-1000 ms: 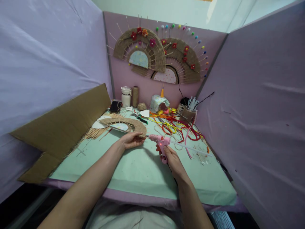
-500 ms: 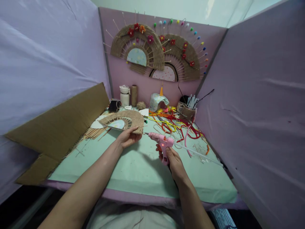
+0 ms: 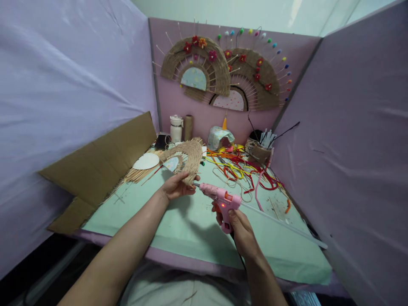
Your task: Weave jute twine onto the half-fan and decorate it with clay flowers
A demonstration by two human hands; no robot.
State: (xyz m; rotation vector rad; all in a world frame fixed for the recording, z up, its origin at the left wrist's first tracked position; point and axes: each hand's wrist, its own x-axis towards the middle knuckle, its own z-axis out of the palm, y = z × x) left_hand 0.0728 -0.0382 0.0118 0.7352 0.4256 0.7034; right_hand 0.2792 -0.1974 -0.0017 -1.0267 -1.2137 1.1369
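My left hand (image 3: 179, 187) grips the lower right end of a twine-wrapped fan (image 3: 191, 158), an arch of brown twine on thin sticks with a pale blue patterned half-circle at its centre. The fan is held tilted above the table. In my right hand (image 3: 237, 223) is a pink hot glue gun (image 3: 219, 199), its small light glowing orange-red. A long clear glue stick (image 3: 283, 225) juts from the gun's back. The nozzle points left and is at the fan's lower edge, by my left fingertips; whether it touches I cannot tell.
Bundled thin sticks (image 3: 140, 173) and a white oval (image 3: 145, 161) lie left, beside leaning cardboard (image 3: 102, 157). Coloured pipe cleaners (image 3: 236, 170) sprawl at right. Behind stand a white bottle (image 3: 176, 129), a twine spool (image 3: 188, 127) and a pot (image 3: 260, 152). Two decorated fans (image 3: 219, 74) hang on the back panel.
The fan has tipped more steeply, its upper part turned up. The glue gun's nozzle has come up close to the fan's lower end. The whole view has shifted slightly.
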